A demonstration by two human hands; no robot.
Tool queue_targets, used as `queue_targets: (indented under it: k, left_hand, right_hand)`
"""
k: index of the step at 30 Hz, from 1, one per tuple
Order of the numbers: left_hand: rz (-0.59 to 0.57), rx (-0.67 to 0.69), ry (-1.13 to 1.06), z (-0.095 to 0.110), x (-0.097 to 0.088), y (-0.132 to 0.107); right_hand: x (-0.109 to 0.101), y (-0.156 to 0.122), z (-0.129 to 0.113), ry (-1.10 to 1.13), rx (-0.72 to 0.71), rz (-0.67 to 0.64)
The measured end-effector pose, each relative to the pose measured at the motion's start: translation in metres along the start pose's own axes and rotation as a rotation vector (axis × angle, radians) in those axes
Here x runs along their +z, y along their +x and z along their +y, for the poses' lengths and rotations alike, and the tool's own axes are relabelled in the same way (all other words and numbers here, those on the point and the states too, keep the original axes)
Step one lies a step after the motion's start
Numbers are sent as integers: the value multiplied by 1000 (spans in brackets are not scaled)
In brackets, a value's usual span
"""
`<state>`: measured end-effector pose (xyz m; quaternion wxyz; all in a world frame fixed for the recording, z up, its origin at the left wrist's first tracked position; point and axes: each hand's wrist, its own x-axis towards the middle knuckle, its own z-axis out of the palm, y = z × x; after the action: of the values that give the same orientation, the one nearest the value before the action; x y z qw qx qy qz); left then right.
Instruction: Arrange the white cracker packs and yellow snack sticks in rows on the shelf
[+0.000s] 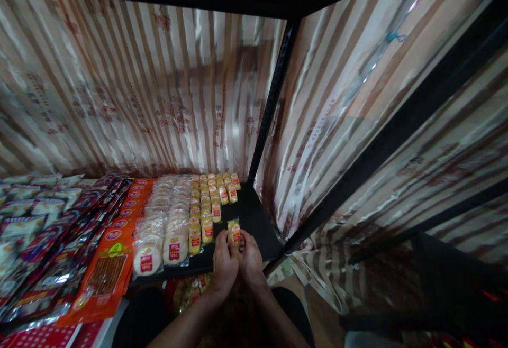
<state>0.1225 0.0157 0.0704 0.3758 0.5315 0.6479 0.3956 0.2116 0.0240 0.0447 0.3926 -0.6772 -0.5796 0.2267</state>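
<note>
Both my hands meet over the front edge of a black shelf (254,218). Between them is a small yellow snack packet (234,230) with a red and white label, held upright. My left hand (225,258) pinches it from the left and my right hand (250,257) closes on it from the right; the fingertips are partly hidden. Just left of the hands stand rows of matching yellow packets (207,230). Beside those lie rows of round white crackers in clear wrappers (175,246).
Orange snack bags (109,271) and dark shiny bags (51,263) fill the shelf farther left. A black post (273,99) rises at the back corner. Striped plastic sheeting (159,89) hangs behind. More packets (190,292) sit below the shelf, near my knees.
</note>
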Motion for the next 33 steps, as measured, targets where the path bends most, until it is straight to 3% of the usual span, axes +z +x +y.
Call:
queue_targets:
  k: [4, 8, 17, 26, 33]
  left_hand:
    - [-31, -8, 68, 5, 11, 18]
    - [-40, -97, 53, 9, 17, 34]
    - [-44, -188, -44, 18, 17, 60]
    - [-79, -229, -82, 12, 18, 72]
    - [-61, -178, -141, 8, 19, 74]
  right_hand:
    - [11, 31, 4, -15, 9, 0]
    - [22, 56, 4, -54, -36, 8]
    - [49, 98, 2, -93, -128, 52]
    - [64, 113, 2, -107, -135, 100]
    - [71, 117, 8, -58, -161, 163]
